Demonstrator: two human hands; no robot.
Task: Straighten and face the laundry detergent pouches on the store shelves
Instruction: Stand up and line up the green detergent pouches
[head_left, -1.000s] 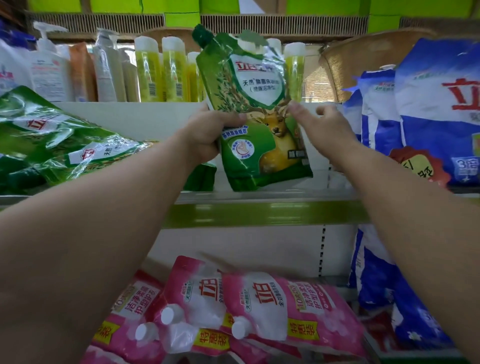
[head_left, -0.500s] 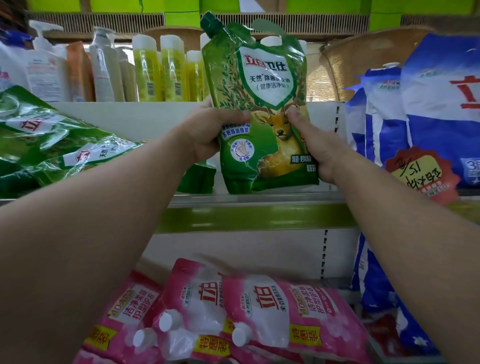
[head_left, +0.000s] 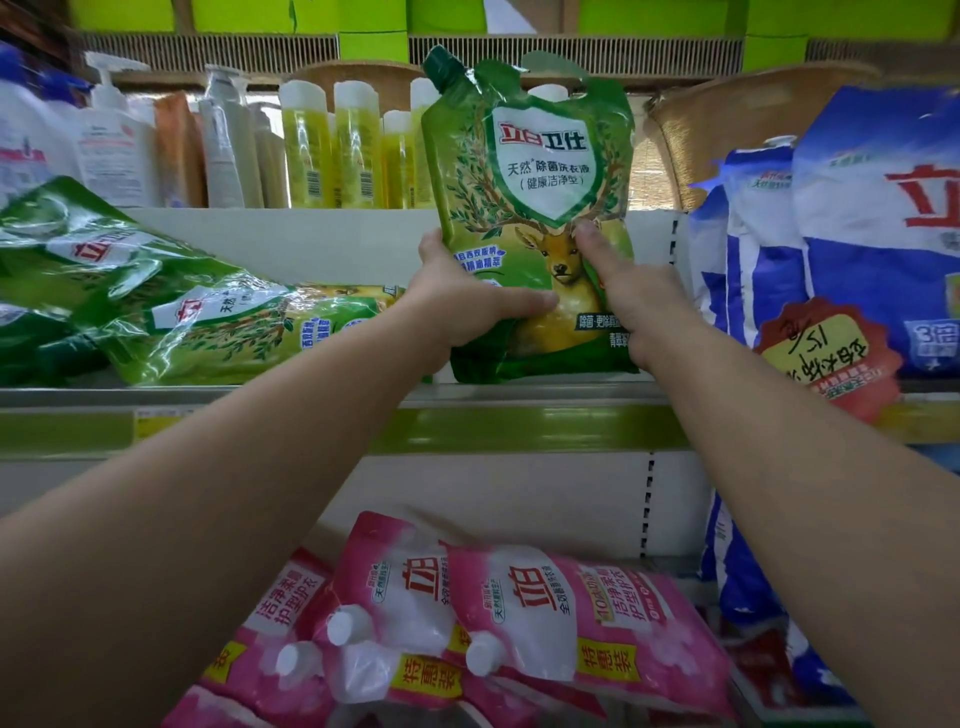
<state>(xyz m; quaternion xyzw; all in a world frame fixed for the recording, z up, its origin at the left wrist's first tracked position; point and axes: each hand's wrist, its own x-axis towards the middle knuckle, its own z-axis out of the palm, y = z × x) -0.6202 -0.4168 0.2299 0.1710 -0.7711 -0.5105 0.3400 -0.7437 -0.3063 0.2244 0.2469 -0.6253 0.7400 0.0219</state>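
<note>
Upright on the shelf (head_left: 519, 397), front facing out, green pouch (head_left: 535, 171) gripped at its lower sides by left hand (head_left: 467, 306) and right hand (head_left: 631, 293), contents unseen.

One upright green pouch (head_left: 535, 218), three pink pouches (head_left: 519, 613), two hands (head_left: 467, 306).

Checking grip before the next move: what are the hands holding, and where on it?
Both hands hold the upright green pouch by its lower half: left hand on its left edge, right hand on its right side.
</note>
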